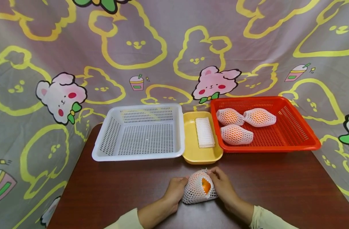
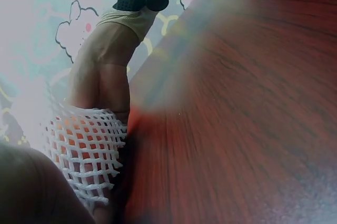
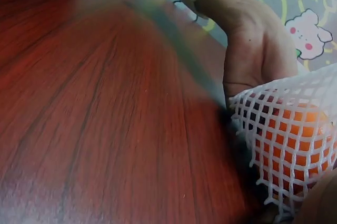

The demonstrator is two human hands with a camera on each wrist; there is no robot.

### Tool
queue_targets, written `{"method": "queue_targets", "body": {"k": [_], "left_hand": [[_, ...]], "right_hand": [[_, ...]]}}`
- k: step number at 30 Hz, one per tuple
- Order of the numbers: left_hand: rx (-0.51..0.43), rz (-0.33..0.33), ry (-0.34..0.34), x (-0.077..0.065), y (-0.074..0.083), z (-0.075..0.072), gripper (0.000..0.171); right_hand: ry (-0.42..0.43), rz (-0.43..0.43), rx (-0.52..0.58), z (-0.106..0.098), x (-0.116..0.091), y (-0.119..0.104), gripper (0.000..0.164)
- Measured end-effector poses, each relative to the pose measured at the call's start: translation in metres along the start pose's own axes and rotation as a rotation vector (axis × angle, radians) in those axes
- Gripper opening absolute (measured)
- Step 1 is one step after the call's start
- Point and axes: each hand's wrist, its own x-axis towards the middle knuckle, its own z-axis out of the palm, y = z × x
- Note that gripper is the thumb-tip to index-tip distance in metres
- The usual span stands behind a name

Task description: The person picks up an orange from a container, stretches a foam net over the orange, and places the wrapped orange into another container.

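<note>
An orange fruit (image 1: 206, 186) sits inside a white foam net sleeve (image 1: 193, 190), low over the near middle of the table. Part of its bare skin shows through an opening in the mesh. My left hand (image 1: 175, 192) grips the sleeve's left side, thumb on top. On the opposite side my right hand (image 1: 223, 188) pinches the sleeve near its upper right edge. In the right wrist view, the mesh (image 3: 274, 150) is stretched wide around the fruit (image 3: 308, 121). The left wrist view shows the sleeve's open edge (image 2: 100, 182), with the fingers inside or behind it partly hidden.
Behind the hands stands a yellow tray (image 1: 190, 152) with flat white foam nets (image 1: 205, 133) in it. A white basket (image 1: 137, 156) is to its left. The red basket (image 1: 277, 148) on the right holds three netted fruits (image 1: 236, 135). A patterned cloth (image 1: 163, 38) hangs behind.
</note>
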Motion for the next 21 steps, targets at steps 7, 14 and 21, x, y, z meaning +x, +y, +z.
{"method": "queue_targets", "body": {"k": [7, 14, 21], "left_hand": [[0.024, -0.003, -0.044, -0.002, 0.002, 0.002, 0.037], [0.061, 0.070, -0.010, -0.002, 0.007, 0.003, 0.039], [-0.034, 0.144, 0.041, -0.005, 0.014, 0.009, 0.040]], "right_hand": [[0.013, 0.048, 0.153, 0.002, -0.001, -0.009, 0.024], [0.030, 0.032, 0.271, 0.003, 0.000, -0.022, 0.025], [0.007, 0.030, 0.359, 0.005, -0.001, -0.033, 0.025]]}}
